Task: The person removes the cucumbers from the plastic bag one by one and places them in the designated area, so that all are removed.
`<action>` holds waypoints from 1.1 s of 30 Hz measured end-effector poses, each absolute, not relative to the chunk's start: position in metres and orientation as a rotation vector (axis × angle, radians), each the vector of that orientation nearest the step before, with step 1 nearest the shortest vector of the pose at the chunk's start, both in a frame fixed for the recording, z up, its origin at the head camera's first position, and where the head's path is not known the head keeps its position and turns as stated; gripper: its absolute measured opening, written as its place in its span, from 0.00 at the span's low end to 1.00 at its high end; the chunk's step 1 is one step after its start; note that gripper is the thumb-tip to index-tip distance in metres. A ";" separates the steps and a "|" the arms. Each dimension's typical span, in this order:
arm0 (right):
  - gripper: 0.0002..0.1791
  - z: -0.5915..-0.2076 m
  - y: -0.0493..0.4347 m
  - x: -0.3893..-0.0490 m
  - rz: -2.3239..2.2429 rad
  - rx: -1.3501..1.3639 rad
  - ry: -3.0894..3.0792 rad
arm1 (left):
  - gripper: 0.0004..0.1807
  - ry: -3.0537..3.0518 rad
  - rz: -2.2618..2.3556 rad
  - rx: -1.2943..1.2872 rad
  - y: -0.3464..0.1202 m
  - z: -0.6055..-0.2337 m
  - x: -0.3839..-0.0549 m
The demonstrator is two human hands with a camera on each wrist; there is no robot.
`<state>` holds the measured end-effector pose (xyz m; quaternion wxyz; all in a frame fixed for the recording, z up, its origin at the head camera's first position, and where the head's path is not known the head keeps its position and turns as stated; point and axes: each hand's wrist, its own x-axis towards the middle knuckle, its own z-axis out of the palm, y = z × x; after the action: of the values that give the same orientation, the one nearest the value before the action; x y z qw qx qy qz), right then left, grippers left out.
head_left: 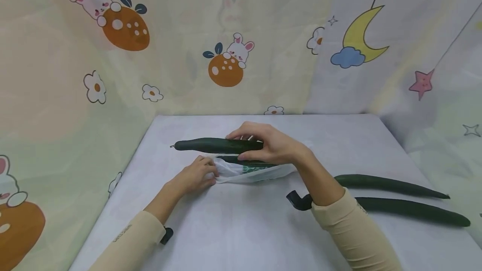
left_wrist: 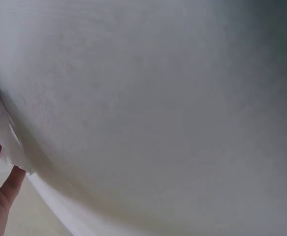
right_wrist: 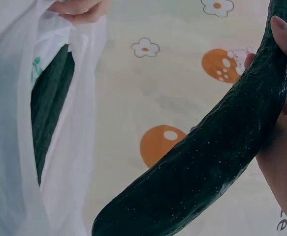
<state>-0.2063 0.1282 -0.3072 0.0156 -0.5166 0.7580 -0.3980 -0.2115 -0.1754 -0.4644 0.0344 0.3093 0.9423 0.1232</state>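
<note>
My right hand [head_left: 269, 143] grips a long dark green cucumber [head_left: 203, 145], thumb on the near side and fingers over the far side. The cucumber lies roughly level above a white plastic bag [head_left: 263, 175] with green print. A second cucumber [right_wrist: 53, 108] shows through the bag's opening, its lower part hidden by the plastic. At the bag's left end, my left hand [head_left: 197, 174] pinches the edge of the plastic. The left wrist view catches only some fingers [left_wrist: 13, 184] at its left side, against a fold of the bag.
Two more cucumbers lie on the right of the white table [head_left: 241, 229], one farther back [head_left: 391, 184] and one nearer [head_left: 414, 211], partly behind my right forearm. A black curved piece [head_left: 299, 200] sits at that forearm. Printed cloth [head_left: 180, 53] hangs around the table.
</note>
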 end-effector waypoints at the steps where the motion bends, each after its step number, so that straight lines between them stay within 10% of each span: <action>1: 0.27 -0.305 0.129 -0.206 -1.237 -1.612 2.361 | 0.06 2.899 0.386 0.947 -0.176 -0.465 -0.211; 33: 0.29 -0.265 0.172 -0.204 -1.246 -1.595 2.499 | 0.06 2.899 0.449 0.974 -0.177 -0.467 -0.210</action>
<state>-0.2038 0.1717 -0.2652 -0.0374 -0.4957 0.7765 -0.3872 -0.2102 -0.1771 -0.4666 0.0252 0.3150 0.9376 0.1451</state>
